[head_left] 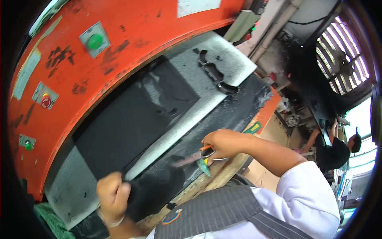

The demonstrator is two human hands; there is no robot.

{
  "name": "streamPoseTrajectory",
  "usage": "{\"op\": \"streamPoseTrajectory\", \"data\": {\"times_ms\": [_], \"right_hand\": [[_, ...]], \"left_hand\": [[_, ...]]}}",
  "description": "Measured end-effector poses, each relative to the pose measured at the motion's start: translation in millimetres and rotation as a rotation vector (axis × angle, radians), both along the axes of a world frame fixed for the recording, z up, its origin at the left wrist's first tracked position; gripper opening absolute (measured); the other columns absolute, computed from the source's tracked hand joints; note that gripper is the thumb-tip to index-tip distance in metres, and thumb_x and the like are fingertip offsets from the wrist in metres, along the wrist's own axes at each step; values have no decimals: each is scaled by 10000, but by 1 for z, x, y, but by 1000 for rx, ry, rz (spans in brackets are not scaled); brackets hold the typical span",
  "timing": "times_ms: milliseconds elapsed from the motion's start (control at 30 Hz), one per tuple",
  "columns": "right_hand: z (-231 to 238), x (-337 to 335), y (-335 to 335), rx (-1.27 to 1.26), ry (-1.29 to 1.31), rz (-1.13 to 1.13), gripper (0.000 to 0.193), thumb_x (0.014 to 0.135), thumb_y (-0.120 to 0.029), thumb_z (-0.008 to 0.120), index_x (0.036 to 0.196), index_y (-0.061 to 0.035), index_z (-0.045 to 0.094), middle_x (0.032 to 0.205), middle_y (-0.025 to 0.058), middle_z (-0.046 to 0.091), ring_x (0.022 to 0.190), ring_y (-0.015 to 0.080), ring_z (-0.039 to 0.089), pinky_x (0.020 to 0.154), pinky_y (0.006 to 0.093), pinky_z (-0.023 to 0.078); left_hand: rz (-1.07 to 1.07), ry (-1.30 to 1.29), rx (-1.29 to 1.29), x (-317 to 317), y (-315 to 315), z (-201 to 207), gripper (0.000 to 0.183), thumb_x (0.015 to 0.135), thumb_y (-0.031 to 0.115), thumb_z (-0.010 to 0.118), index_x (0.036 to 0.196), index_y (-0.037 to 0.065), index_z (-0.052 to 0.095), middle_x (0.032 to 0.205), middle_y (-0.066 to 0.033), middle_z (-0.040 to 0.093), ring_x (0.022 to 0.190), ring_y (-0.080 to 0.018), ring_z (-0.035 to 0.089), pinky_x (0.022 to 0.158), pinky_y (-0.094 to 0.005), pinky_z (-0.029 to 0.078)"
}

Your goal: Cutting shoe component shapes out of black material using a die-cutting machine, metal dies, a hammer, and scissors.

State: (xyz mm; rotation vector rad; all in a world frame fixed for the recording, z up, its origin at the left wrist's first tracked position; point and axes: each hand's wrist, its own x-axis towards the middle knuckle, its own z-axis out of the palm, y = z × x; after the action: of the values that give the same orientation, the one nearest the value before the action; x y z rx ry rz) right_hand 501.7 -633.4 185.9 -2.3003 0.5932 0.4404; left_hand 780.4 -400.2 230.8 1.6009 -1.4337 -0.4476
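My right hand [225,143] is closed around a bladed tool [190,160] with an orange and black handle. Its blade, smeared by motion, points left over the dark front ledge. Close below that hand is a green and yellow tool [204,167], partly covered. My left hand [113,193] is a closed fist near the front left corner of a black sheet [131,115]. Whatever its fingers hold, if anything, is hidden. The sheet lies on a speckled grey-white board [232,57]. A dark, wavy, narrow-walled frame, like a cutting die [217,73], rests on the board's right part.
An orange machine front [131,24] with green buttons and a red knob curves over the board's far side. The dark padded ledge [223,111] runs along the near side, above a wooden edge [217,179]. Green cloth [51,219] hangs at lower left. Another person [334,149] is at far right.
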Motion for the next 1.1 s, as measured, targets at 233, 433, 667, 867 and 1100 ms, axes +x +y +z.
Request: {"op": "streamPoseTrajectory", "data": {"times_ms": [233, 433, 667, 867, 1100], "right_hand": [[-47, -15, -46, -251, -143, 385, 440, 686, -148, 748, 1090, -12, 636, 1162, 137, 623, 1131, 306, 572, 973, 390, 460], [2, -48, -146, -237, -456, 334, 395, 817, -295, 695, 1101, -31, 620, 1081, 144, 618, 1028, 330, 585, 924, 413, 448], [37, -157, -427, -576, -1012, -480, 223, 840, -194, 658, 979, -20, 667, 918, 157, 668, 883, 285, 652, 795, 352, 511], [34, -202, -616, -728, -1005, -942, 279, 826, -184, 667, 1048, -16, 656, 982, 188, 676, 925, 348, 646, 825, 401, 503], [23, -184, -717, -878, -865, -1144, 451, 811, -139, 683, 1229, -17, 566, 1048, 219, 660, 1006, 357, 632, 893, 400, 490]], "left_hand": [[-243, -215, 590, -50, 23, -5, 235, 860, 170, 646, 697, 13, 583, 701, -192, 564, 656, -361, 574, 575, -427, 418], [72, -598, 523, -112, 8, -40, 301, 864, 256, 654, 1053, 23, 653, 1015, -174, 631, 957, -390, 561, 900, -432, 411], [492, -546, 114, -233, -51, -163, 428, 909, 318, 651, 1171, -18, 611, 1056, -257, 605, 966, -349, 588, 797, -443, 490], [380, -538, 758, -261, -78, -168, 599, 795, 319, 732, 1247, -28, 551, 925, -216, 659, 844, -340, 627, 746, -424, 511], [656, -446, 496, -295, -103, -144, 436, 779, 211, 725, 1129, -25, 619, 881, -197, 664, 764, -314, 615, 704, -388, 499]]}}
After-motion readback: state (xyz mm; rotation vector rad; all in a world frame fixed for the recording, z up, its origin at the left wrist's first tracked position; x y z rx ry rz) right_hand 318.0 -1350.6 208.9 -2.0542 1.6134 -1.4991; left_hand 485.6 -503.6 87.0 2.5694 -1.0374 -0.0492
